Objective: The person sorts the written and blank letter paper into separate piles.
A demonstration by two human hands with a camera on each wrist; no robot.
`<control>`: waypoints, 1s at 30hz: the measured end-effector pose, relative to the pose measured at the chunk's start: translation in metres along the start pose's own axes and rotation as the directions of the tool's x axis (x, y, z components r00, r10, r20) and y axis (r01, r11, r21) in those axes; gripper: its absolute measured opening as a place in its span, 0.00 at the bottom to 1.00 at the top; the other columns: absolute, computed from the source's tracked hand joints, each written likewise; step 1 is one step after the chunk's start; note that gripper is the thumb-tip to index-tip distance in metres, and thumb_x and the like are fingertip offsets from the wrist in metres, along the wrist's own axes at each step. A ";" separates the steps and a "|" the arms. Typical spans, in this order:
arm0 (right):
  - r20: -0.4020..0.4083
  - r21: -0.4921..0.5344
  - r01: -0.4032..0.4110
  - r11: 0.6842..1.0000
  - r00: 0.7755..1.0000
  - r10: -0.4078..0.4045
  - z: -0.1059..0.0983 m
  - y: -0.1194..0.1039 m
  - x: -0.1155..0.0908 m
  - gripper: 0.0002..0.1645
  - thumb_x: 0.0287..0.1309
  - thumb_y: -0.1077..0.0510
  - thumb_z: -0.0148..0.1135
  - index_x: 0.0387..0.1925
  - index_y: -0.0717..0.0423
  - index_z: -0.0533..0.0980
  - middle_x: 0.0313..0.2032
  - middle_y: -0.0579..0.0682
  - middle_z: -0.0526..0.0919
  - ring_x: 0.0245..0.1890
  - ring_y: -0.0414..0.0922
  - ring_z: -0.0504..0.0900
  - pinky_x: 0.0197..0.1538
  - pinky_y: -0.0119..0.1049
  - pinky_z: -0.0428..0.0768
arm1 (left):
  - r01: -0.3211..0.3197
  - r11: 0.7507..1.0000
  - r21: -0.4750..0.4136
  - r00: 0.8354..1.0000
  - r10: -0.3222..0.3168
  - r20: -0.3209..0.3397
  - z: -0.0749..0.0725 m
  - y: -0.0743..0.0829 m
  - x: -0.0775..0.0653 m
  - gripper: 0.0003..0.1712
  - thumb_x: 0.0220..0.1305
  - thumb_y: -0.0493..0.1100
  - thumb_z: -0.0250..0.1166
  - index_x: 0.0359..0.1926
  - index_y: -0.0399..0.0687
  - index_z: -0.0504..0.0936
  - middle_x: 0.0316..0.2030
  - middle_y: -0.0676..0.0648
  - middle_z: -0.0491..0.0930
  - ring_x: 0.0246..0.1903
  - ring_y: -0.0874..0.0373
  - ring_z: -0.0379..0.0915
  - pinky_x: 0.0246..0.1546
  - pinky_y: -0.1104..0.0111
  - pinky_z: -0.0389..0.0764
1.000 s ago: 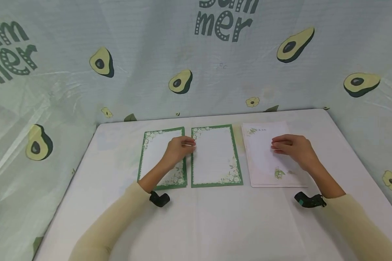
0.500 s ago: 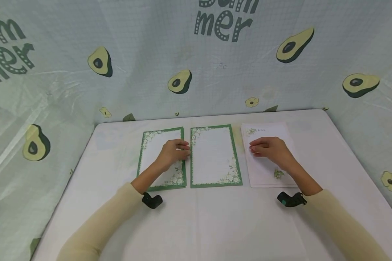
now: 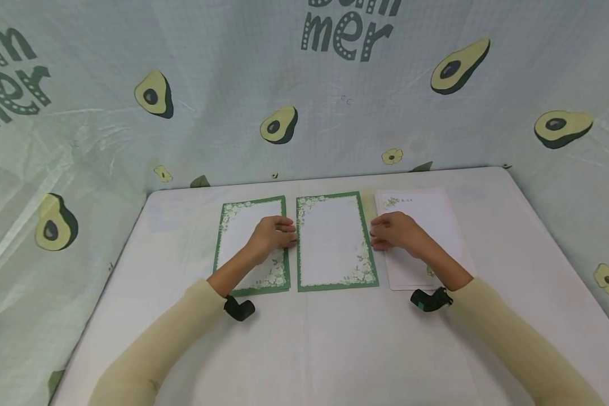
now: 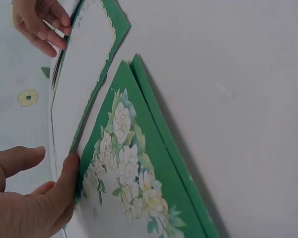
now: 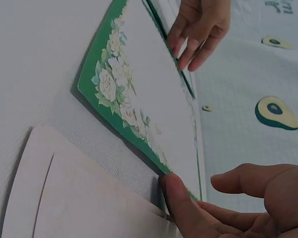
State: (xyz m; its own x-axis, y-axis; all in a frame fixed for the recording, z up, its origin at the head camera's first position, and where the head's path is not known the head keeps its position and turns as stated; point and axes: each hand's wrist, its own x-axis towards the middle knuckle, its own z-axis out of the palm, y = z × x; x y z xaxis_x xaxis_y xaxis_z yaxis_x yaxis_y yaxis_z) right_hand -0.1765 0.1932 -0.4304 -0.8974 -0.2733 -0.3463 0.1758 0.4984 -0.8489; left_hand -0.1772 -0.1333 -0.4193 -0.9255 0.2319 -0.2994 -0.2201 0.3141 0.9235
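Observation:
On the white table lies a middle paper sheet (image 3: 332,242) with a green border and white flowers. My left hand (image 3: 270,239) has its fingertips right at that sheet's left edge, above a similar green-bordered stack (image 3: 237,228). At the sheet's right edge are the fingertips of my right hand (image 3: 398,232), which partly covers a pale pink stack (image 3: 433,217). In the left wrist view, the left thumb stands apart from the fingers (image 4: 64,183). The right wrist view likewise has the thumb and fingers (image 5: 176,193) spread, nothing pinched between them.
The table (image 3: 304,349) is covered in plain white. Behind it and at the sides hangs a pale curtain (image 3: 223,113) printed with avocados. Small black cameras sit on the left wrist (image 3: 239,309) and the right wrist (image 3: 430,300).
My right hand has moved left, from over the pink stack to the middle sheet's right edge. My left hand has drawn back slightly to the left. The sheets lie almost as before.

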 end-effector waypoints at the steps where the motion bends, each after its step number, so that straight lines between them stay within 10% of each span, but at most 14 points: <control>1: 0.000 0.006 -0.007 1.000 1.000 0.007 0.000 0.000 0.002 0.28 0.75 0.58 0.54 0.68 0.73 0.66 0.52 0.67 0.83 0.39 0.45 0.89 0.46 0.35 0.88 | -0.009 1.000 0.013 1.000 0.009 -0.006 0.001 -0.001 0.000 0.27 0.69 0.27 0.63 0.66 0.24 0.69 0.58 0.28 0.74 0.51 0.40 0.82 0.51 0.61 0.87; 30: -0.147 0.080 0.148 0.986 0.980 -0.136 0.023 0.012 0.002 0.26 0.68 0.64 0.62 0.65 0.68 0.72 0.58 0.65 0.80 0.49 0.51 0.86 0.48 0.33 0.87 | -0.126 0.988 -0.085 0.979 0.110 -0.174 0.016 -0.017 -0.001 0.17 0.67 0.29 0.66 0.57 0.31 0.81 0.51 0.33 0.83 0.45 0.54 0.85 0.46 0.69 0.87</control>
State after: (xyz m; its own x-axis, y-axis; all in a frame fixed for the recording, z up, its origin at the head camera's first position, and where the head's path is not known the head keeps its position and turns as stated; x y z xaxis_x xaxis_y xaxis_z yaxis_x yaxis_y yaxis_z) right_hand -0.1669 0.1796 -0.4500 -0.9626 -0.2145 -0.1656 0.0725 0.3851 -0.9200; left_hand -0.1677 -0.1239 -0.4388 -0.9835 0.1017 -0.1497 -0.1267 0.2034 0.9709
